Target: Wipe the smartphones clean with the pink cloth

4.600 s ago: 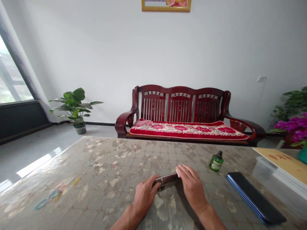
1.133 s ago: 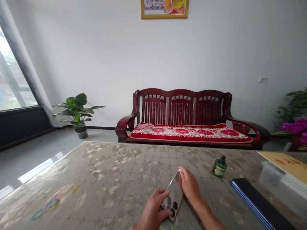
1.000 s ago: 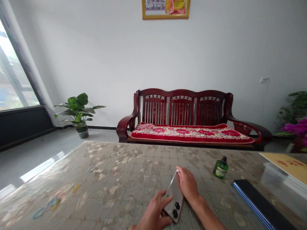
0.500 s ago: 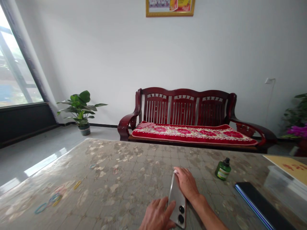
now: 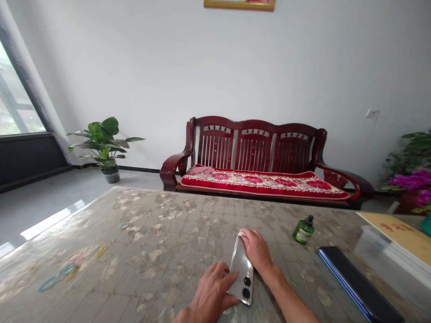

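Silver and glossy, the smartphone [image 5: 240, 273] lies back-up near the front of the patterned surface [image 5: 161, 251], its two camera lenses toward the person and its screen turned down out of sight; the left hand [image 5: 210, 294] lays its fingers on the near left edge beside the lenses, thumb hidden; the right hand [image 5: 256, 249] curls along the right side with fingertips at the far corner; each grip is thus closed on the smartphone from its own side. Whether it lies quite flat or slightly tilted I cannot tell. By my judgement it is already back-up but not yet out of either hand. To the right lies a dark phone [image 5: 353, 280]; beyond it, a small green bottle [image 5: 303, 229]; coloured rubber bands [image 5: 57, 278] lie scattered well to the left; past the surface stands a red-cushioned wooden bench [image 5: 256, 148].
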A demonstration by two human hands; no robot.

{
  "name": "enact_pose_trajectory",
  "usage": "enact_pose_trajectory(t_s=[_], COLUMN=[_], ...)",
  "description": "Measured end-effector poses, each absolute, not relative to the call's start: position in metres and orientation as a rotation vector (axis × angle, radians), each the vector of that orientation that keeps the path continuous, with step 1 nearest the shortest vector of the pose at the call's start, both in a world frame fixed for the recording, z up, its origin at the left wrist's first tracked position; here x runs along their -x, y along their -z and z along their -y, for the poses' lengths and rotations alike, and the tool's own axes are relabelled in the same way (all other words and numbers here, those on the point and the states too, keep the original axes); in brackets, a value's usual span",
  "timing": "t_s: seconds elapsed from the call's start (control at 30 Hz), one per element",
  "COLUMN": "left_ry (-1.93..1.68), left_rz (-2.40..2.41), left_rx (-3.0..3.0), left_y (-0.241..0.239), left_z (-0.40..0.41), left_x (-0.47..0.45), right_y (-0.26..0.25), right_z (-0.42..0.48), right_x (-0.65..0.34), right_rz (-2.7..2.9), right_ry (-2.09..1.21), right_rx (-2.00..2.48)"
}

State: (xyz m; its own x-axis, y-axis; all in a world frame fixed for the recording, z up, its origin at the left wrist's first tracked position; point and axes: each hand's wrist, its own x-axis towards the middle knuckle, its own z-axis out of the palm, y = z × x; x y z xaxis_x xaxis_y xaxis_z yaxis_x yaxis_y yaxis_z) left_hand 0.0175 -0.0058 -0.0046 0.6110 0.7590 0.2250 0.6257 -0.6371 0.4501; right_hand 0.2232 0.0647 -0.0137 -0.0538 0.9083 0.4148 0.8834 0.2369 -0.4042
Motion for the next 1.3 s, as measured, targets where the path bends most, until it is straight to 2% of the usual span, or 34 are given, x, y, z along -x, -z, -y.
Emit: enact_pose_trajectory(t_s=[0.17,0.4,0.57,0.93,1.3], left_ry=[-0.533,-0.545,-0.594,-0.517,-0.524], left_rz=[-1.127,-1.025,-0.825,-0.827,-0.831], left_rx=[-2.465,-2.563,-2.615,-2.616,-2.636], left_y=[0.003,0.0,0.002,-0.001,0.008], left_z=[0.007,0.009,0.006,0.006,0.004], left_x=[-0.023,-0.026,-0.03,-0.031,-0.034], right_y=[0.012,-0.007,-0.011,-0.014,-0.019], right_z=[-0.062,-0.041,-0.013,-0.047,-0.018], right_x=[-0.223,-0.216,-0.207,-0.197,-0.199], right_rz=[1.956,2.088,2.197,2.197,2.26], right_ry=[-0.094,0.1,0.007,0.07,-0.078], right_rx=[1.6,1.569,1.533,1.659,1.584])
